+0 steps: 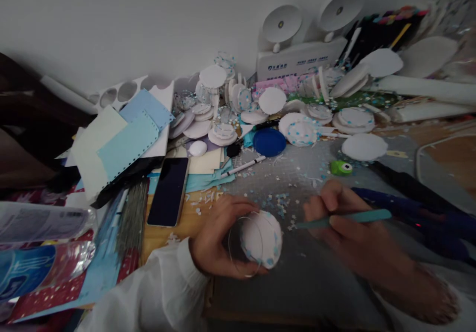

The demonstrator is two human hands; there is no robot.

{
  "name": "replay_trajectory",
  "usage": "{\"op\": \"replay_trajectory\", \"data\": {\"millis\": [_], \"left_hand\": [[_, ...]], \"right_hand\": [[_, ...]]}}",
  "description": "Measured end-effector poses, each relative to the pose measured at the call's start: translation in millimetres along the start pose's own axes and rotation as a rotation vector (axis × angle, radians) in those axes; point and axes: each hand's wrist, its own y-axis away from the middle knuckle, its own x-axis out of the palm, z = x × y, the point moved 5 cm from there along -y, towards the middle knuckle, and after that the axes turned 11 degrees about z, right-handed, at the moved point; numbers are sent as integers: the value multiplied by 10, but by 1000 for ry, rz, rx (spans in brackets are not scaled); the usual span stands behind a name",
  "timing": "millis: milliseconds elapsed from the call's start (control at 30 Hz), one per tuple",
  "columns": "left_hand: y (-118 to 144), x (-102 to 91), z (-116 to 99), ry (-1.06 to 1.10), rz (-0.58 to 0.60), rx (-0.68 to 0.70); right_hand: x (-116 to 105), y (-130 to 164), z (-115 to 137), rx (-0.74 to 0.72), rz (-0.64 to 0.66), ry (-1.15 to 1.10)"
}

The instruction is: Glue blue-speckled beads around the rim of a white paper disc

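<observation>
Here, closest to us, our left hand curls around a white foam disc, thumb and fingers clasping its rim and tilting it on edge above the grey mat. A clear round film or lid sits against its near face, and small blue flecks dot its far edge. Our right hand is pinched on a slim teal tool, fingers pressed together around the shaft, its tip pointing at the disc and just short of it.

The disc looks very light and stiff but easy to dent, so we judge the rim is the safe place to hold it, with gentle pressure; the clear piece seems slippery and could slide off.

Just beyond, to the left, a dark phone lies flat on the wooden table. Farther on come a white pen, a green punch and a blue lid, amid scattered paper crumbs. Behind those, many more white discs are heaped, with pale blue paper sheets to the left. Against the wall stands a white twin-headed lamp unit.
</observation>
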Motion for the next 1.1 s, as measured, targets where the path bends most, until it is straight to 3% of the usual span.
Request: {"op": "replay_trajectory", "data": {"millis": [267,400,733,1100], "left_hand": [[15,54,12,-13,61,21],[13,59,3,-17,55,25],[5,58,-4,79,57,58],[16,63,11,87,55,61]], "right_hand": [[-8,104,-10,-38,14,372],[41,86,-2,-35,28,433],[-15,24,-181,60,84,122],[-19,-46,-70,53,-59,-1]]}}
